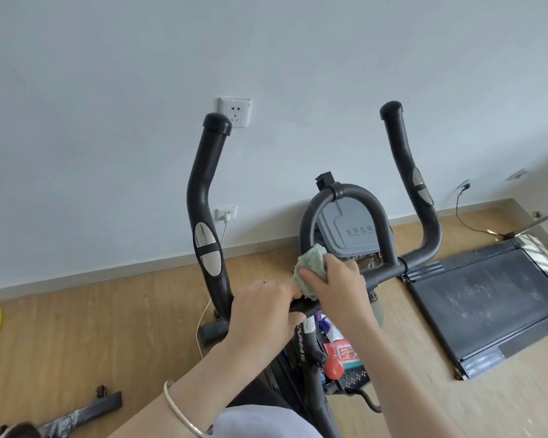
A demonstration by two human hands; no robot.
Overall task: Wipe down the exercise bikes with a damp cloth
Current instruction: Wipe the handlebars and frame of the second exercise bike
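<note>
A black exercise bike (203,197) stands in front of me, its two handlebar arms rising left and right with silver pulse pads. My right hand (336,284) holds a pale green cloth (307,270) against the base of the centre loop bar (345,197). My left hand (263,311) grips the cross bar just left of the cloth, fingers curled round it. A silver bangle sits on my left wrist. Below the hands, the bike's stem carries a red knob (334,368).
A grey bin lid (351,229) shows behind the loop bar. A black treadmill (487,298) lies on the wooden floor at right. Wall sockets (234,110) and a white cable (200,327) are at the wall. A black bracket (86,412) lies lower left.
</note>
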